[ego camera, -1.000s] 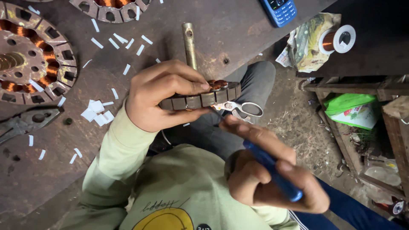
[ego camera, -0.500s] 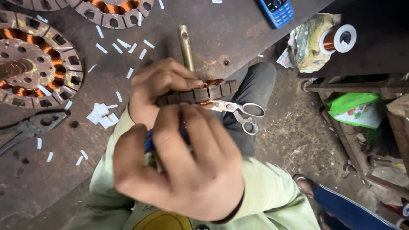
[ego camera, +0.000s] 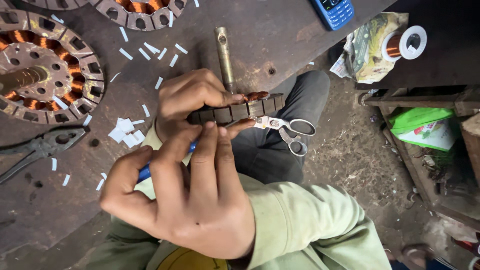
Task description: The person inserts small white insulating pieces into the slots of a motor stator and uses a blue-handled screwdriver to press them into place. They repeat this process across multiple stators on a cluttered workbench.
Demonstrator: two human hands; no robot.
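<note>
My left hand [ego camera: 192, 100] grips a dark slotted stator ring [ego camera: 250, 109] edge-on, with a bit of copper winding showing on its top. My right hand [ego camera: 185, 200] is close to the camera and crosses over my left wrist. It is closed on a blue-handled tool [ego camera: 145, 172], and its fingertips touch the ring's near side. A pair of steel scissors [ego camera: 290, 131] sticks out to the right from under the ring, above my dark-trousered knee. Whether a finger holds the scissors is hidden.
On the rusty work surface lie a wound stator [ego camera: 45, 75], a second one [ego camera: 135, 10], pliers [ego camera: 45, 145], a brass-coloured shaft [ego camera: 225, 57] and scattered white paper slips [ego camera: 127, 135]. A blue phone [ego camera: 332, 11], a copper wire spool [ego camera: 407, 44] and a green bag [ego camera: 425, 125] are to the right.
My right hand has swung with the blue tool from the lower right up and left, over my left wrist. My left hand has kept hold of the ring.
</note>
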